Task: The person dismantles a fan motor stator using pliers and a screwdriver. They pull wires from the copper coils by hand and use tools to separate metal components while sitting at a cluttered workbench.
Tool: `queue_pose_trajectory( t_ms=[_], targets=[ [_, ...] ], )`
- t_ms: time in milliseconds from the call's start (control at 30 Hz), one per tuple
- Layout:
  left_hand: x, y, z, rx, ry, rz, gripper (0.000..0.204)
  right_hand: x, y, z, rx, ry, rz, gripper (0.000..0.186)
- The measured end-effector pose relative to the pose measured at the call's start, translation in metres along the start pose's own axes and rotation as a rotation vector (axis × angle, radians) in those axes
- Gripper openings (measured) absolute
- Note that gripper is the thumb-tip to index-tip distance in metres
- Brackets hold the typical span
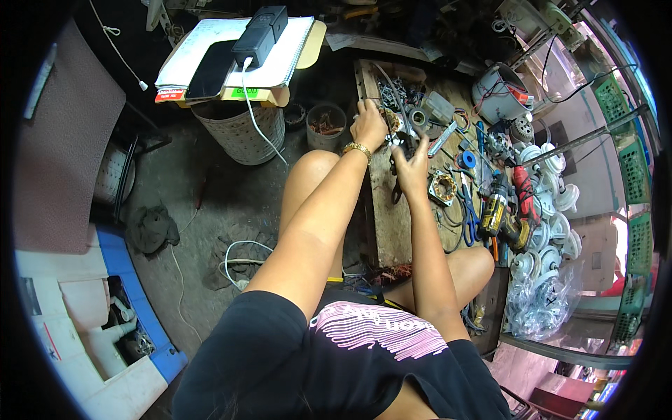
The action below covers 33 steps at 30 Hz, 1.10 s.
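Observation:
On the worn wooden bench (pixel 392 234), my left hand (pixel 369 127) is closed at the edge of a copper-wound motor stator (pixel 393 120); its fingertips are partly hidden. A gold-coloured band circles that wrist. Close to its right, my right hand (pixel 413 166) is closed round dark-handled scissors (pixel 397 192), whose handle loop shows below the thumb. The scissors' other end is against or near the stator; contact cannot be made out. A second stator (pixel 443 187) with copper windings lies to the right of my right hand.
Blue-handled scissors (pixel 469 220), a blue tape roll (pixel 467 159), a yellow-black drill (pixel 495 205) and a red power tool (pixel 525 189) crowd the bench's right. Beyond are white plastic pulleys (pixel 553 231) and a bucket (pixel 502 94). At left, a woven basket (pixel 241 133) stands below notebooks and a phone (pixel 211 70).

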State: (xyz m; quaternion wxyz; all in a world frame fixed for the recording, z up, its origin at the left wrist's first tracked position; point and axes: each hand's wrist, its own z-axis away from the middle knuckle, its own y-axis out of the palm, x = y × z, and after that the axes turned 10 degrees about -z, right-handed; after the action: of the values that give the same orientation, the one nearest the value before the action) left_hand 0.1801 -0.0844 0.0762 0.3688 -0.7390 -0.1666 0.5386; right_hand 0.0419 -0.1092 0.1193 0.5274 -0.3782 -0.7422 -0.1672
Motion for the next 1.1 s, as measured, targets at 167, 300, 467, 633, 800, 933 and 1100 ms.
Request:
queue_pose_trajectory(
  t_ms=[167,300,467,633,800,933,1100],
  targets=[
    [-0.001,0.004,-0.001,0.000,-0.030,-0.024,0.024,-0.013,-0.008,0.024,0.083,-0.111,0.255,0.052],
    [0.001,0.005,-0.001,-0.019,-0.012,-0.022,0.025,-0.015,-0.001,0.032,0.023,-0.039,0.245,0.037],
    [0.000,0.004,0.003,-0.014,-0.008,0.005,0.026,-0.019,-0.001,0.030,-0.100,0.126,0.001,0.022],
    [0.000,0.001,0.000,0.016,-0.012,-0.036,0.027,-0.031,0.007,0.024,-0.089,0.022,0.000,0.033],
    [-0.006,0.003,0.001,-0.013,-0.022,-0.024,0.029,-0.041,0.001,0.021,-0.132,0.074,-0.033,0.052],
    [0.000,0.002,-0.001,-0.028,-0.029,-0.057,0.028,-0.017,-0.007,0.041,-0.105,0.076,0.071,0.052],
    [0.000,0.000,0.000,-0.014,0.019,-0.055,0.030,0.001,-0.031,0.078,-0.099,0.229,-0.018,0.050]
  ],
)
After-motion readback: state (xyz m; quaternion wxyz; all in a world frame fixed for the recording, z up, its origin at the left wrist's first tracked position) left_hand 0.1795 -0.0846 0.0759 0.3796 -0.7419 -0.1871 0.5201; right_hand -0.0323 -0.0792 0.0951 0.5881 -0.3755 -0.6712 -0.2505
